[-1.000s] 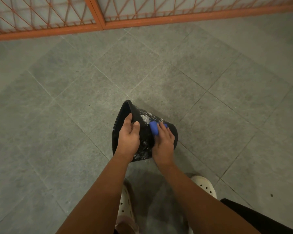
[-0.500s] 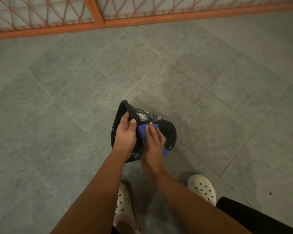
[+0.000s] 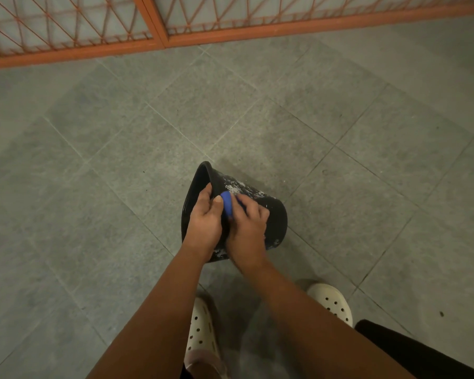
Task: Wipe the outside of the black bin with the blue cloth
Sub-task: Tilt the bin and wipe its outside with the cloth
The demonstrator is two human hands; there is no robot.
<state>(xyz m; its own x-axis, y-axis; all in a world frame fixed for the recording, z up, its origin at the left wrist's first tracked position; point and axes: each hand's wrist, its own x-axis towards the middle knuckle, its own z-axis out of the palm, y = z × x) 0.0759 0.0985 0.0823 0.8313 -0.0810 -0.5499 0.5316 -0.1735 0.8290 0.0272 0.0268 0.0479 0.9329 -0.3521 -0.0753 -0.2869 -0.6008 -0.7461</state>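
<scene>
The black bin (image 3: 277,217) lies tilted on its side on the grey tiled floor, mouth to the left, its outer wall speckled with white marks. My left hand (image 3: 204,220) grips the bin's rim, fingers over the edge and thumb on the outer wall. My right hand (image 3: 248,225) presses the blue cloth (image 3: 227,203) against the bin's side close to the rim, right beside my left thumb. Most of the cloth is hidden under my right fingers.
An orange metal fence (image 3: 159,36) runs along the far edge of the tiled floor (image 3: 121,187). My two feet in white perforated clogs (image 3: 201,329) (image 3: 331,299) stand just below the bin. Dark fabric (image 3: 421,354) shows at the lower right.
My right hand has slid the blue cloth leftward along the bin's side, from near the middle up to the rim beside my left thumb. My left hand keeps its hold on the rim.
</scene>
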